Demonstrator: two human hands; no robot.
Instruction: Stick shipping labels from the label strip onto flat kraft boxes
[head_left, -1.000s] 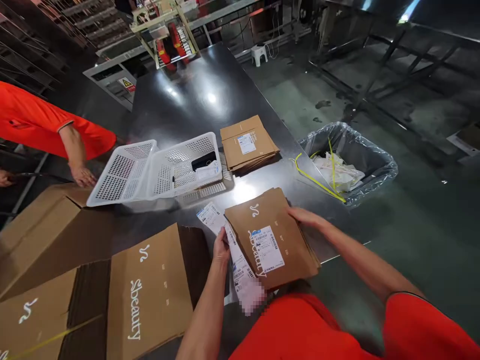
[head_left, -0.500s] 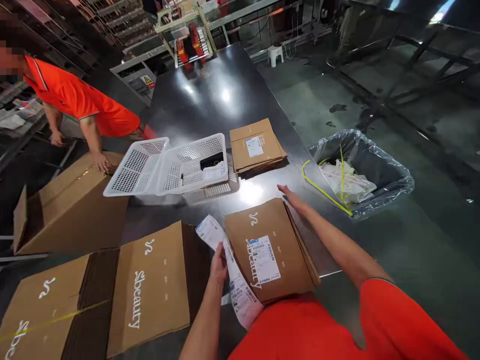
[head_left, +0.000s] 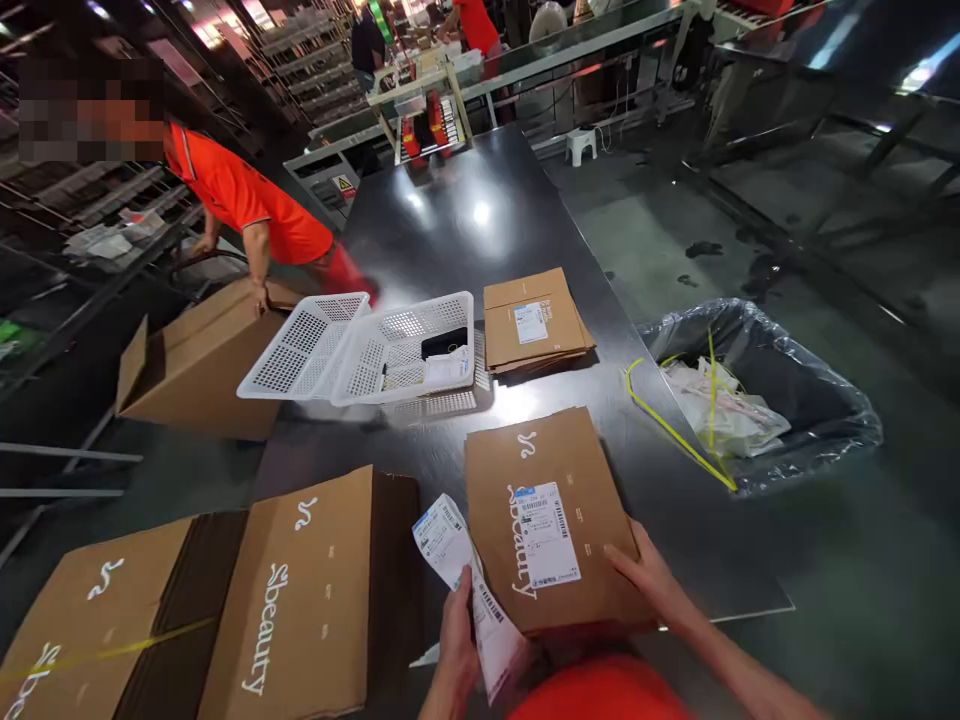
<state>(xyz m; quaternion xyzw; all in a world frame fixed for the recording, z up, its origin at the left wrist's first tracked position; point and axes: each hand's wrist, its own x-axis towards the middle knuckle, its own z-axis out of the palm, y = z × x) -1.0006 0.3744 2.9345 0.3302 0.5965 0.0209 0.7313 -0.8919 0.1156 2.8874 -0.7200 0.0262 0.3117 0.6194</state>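
- And the right hand [head_left: 660, 580] has moved: off the far end of the carton stack [head_left: 491, 520] a moment ago, now down at its right side near the tabletop's [head_left: 540, 215] near edge!
- Its fingers are touching the brown card; whether that grip is pinching or just resting, I can't tell.
- Left hand [head_left: 459, 640], grip clamped on the label strip [head_left: 448, 540], which curls along the stack's left side.
- One printed label [head_left: 551, 535] lies flat on the top carton.
- Beyond it sits a smaller stack [head_left: 506, 340], toward the tabletop's right edge, just beside the white basket [head_left: 471, 320].
- Off that right edge, a plastic-lined bin [head_left: 840, 400]; a yellow strap [head_left: 682, 440] runs beside it.
- Over left, a co-worker's hand [head_left: 260, 297] touches a large carton [head_left: 202, 370].
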